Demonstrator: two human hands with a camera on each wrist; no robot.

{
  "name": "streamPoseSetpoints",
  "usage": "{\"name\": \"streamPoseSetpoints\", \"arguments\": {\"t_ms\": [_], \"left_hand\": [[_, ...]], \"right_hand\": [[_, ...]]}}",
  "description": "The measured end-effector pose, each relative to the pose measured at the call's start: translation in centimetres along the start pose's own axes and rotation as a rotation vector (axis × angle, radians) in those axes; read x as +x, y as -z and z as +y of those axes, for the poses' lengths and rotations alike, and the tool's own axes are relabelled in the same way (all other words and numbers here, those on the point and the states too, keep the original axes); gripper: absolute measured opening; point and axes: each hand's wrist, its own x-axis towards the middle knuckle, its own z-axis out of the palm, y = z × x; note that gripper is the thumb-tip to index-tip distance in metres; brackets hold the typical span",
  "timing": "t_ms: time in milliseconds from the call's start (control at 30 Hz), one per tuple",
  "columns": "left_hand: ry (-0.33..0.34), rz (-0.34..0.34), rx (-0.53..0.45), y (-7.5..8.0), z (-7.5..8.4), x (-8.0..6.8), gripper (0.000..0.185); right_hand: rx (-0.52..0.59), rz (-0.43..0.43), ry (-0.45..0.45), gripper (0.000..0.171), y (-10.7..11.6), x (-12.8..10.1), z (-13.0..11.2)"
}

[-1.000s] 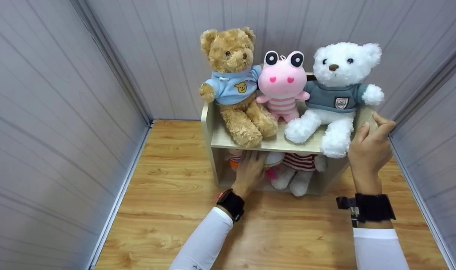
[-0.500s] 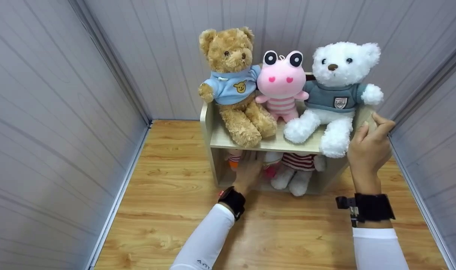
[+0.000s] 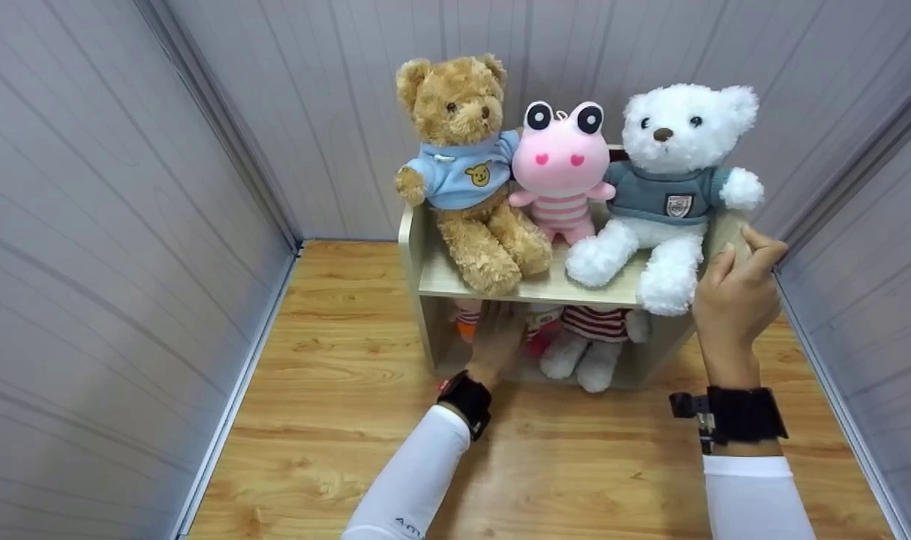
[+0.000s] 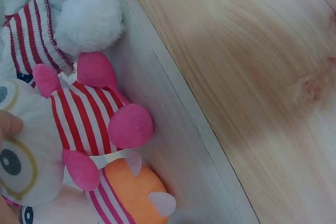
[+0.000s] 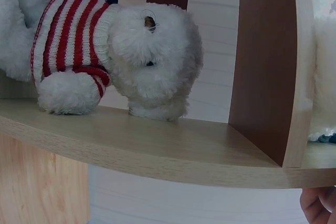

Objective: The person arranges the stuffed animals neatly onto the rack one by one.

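Note:
A small wooden shelf [image 3: 455,281] stands on the floor against the back wall. My left hand [image 3: 497,334] reaches into its lower compartment, its fingers hidden under the top board. In the left wrist view a fingertip [image 4: 8,124] lies on the white head of a pink striped plush toy [image 4: 89,121], and more skin shows below that head. This toy lies on the shelf floor beside an orange plush [image 4: 128,192]. My right hand [image 3: 737,251] grips the top of the shelf's right side panel [image 5: 262,66] between thumb and fingers.
On the top board sit a brown bear [image 3: 463,165], a pink frog [image 3: 560,169] and a white bear [image 3: 665,180]. A white bear in a red striped sweater [image 5: 152,61] lies in the lower compartment. Grey walls close in on three sides around the wooden floor [image 3: 575,465].
My left hand has slid a little deeper into the lower compartment, and less of the pink toy shows under the board. The right hand has stayed on the side panel.

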Motion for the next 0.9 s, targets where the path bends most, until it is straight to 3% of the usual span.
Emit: {"name": "streamPoseSetpoints", "arguments": {"t_ms": [267, 533, 900], "left_hand": [[0.008, 0.038, 0.141, -0.2, 0.1, -0.5, 0.052], [0.041, -0.043, 0.055, 0.6, 0.1, -0.5, 0.063], [0.073, -0.149, -0.076, 1.7, -0.2, -0.5, 0.059]], "right_hand": [[-0.008, -0.008, 0.008, 0.034, -0.1, -0.1, 0.0], [-0.009, -0.010, -0.001, 0.033, -0.1, -0.1, -0.1], [-0.006, -0.007, 0.001, 0.034, 0.0, 0.1, 0.0]]}}
